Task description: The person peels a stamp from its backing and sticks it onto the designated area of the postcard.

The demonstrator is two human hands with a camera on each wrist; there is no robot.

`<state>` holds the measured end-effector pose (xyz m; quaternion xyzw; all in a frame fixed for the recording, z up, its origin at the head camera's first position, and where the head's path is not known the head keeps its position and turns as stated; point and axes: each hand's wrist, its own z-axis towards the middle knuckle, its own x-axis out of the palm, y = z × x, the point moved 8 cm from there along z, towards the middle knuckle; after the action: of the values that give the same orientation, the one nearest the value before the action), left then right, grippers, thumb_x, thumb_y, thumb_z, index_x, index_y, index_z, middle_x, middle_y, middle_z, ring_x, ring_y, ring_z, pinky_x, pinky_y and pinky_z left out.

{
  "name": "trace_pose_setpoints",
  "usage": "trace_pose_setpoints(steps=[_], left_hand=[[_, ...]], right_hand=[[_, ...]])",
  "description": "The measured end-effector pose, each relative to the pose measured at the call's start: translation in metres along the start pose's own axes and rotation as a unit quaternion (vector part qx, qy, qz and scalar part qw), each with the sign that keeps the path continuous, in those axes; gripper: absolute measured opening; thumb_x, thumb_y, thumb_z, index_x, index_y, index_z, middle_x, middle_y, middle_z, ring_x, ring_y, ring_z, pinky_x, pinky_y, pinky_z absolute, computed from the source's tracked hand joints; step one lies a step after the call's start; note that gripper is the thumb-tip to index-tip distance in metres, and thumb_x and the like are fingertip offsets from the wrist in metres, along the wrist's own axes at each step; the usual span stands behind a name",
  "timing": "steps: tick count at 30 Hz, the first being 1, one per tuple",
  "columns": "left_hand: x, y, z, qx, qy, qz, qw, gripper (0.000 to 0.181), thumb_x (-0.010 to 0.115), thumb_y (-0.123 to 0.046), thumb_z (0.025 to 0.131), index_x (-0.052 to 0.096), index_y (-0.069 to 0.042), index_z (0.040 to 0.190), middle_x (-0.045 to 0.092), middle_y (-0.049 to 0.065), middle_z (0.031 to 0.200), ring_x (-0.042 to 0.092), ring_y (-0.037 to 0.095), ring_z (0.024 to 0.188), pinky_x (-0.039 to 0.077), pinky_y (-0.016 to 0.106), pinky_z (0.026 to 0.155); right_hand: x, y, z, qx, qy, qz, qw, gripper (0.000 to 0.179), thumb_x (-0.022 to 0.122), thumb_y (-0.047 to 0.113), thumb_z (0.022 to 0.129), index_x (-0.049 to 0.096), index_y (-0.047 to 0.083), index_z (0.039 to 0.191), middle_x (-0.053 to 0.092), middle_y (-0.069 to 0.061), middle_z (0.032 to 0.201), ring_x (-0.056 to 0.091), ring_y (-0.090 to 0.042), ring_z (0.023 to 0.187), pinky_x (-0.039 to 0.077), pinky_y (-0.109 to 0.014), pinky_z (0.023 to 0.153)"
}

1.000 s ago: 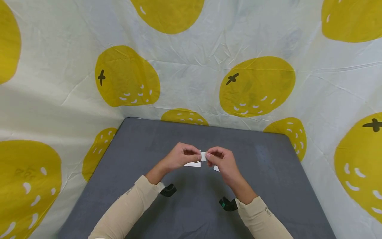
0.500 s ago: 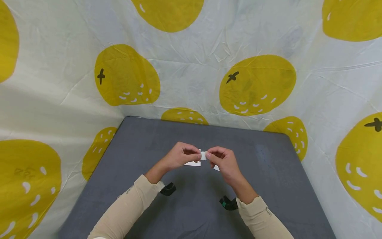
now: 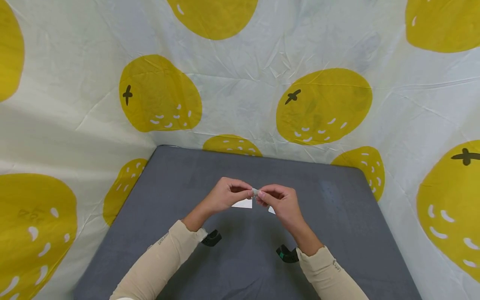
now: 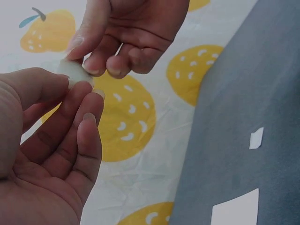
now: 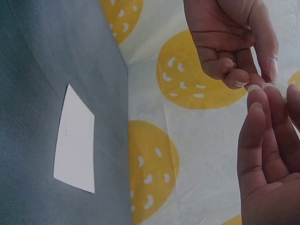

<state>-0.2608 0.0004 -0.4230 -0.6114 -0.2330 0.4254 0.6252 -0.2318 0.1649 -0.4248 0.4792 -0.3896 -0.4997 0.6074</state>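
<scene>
My left hand (image 3: pixel 224 195) and right hand (image 3: pixel 279 201) meet fingertip to fingertip above the grey table. Between them is a small, thin, whitish piece (image 4: pixel 75 74), which looks bent or tilted; its kind is unclear. Thumb and index finger of each hand pinch one end of it, covering much of its surface. In the right wrist view, only a sliver of the whitish piece (image 5: pixel 281 88) shows among the fingertips. Below the left hand lies a white rectangular card (image 3: pixel 243 203). A smaller white piece (image 3: pixel 271 210) lies on the table, partly hidden by the right hand.
The grey table (image 3: pixel 240 266) stretches under both arms. A white curtain (image 3: pixel 240 100) with yellow fruit prints hangs behind and beside it. Black curved wrist devices (image 3: pixel 212 238) jut out below both cuffs.
The whitish piece between the fingers was a flat square facing the head camera; now it looks narrower, turned or bent. The hands have come slightly closer together, and both grips continue.
</scene>
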Motion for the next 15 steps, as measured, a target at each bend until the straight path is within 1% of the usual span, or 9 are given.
trace_pose_setpoints(steps=[4,8,11,15], left_hand=[[-0.0013,-0.0023,-0.0009,0.008,-0.011,0.013,0.9998,0.018,0.073,-0.013,0.098,0.080,-0.002,0.111,0.079,0.019,0.105,0.074,0.012,0.086,0.063,0.030,0.084],[-0.0021,-0.0036,-0.0016,0.014,-0.020,0.011,0.9996,0.019,0.073,-0.012,0.098,0.080,-0.001,0.112,0.079,0.020,0.107,0.074,0.011,0.087,0.062,0.028,0.083],[-0.0021,-0.0041,-0.0018,0.016,-0.024,0.006,0.9996,0.018,0.073,-0.012,0.098,0.080,-0.002,0.112,0.078,0.022,0.109,0.074,0.010,0.088,0.062,0.028,0.083],[-0.0026,-0.0039,-0.0024,0.009,-0.033,-0.003,0.9994,0.019,0.072,-0.014,0.099,0.080,-0.003,0.112,0.079,0.020,0.109,0.075,0.010,0.090,0.062,0.028,0.086]], right_hand=[[-0.0007,0.0027,0.0000,-0.011,-0.007,-0.014,0.9998,0.014,0.071,0.000,0.096,0.073,-0.013,0.100,0.077,0.006,0.082,0.072,-0.010,0.072,0.059,-0.026,0.065],[-0.0004,0.0031,-0.0005,-0.005,-0.013,-0.017,0.9998,0.017,0.073,0.001,0.095,0.073,-0.014,0.103,0.078,0.009,0.085,0.074,-0.010,0.075,0.061,-0.027,0.067],[0.0001,0.0019,-0.0010,0.002,-0.013,-0.005,0.9999,0.020,0.074,0.000,0.094,0.072,-0.015,0.107,0.079,0.010,0.089,0.075,-0.010,0.077,0.063,-0.028,0.072],[0.0008,0.0012,-0.0011,-0.005,-0.006,0.023,0.9997,0.022,0.070,-0.001,0.097,0.070,-0.019,0.110,0.080,0.007,0.093,0.076,-0.013,0.078,0.064,-0.029,0.075]])
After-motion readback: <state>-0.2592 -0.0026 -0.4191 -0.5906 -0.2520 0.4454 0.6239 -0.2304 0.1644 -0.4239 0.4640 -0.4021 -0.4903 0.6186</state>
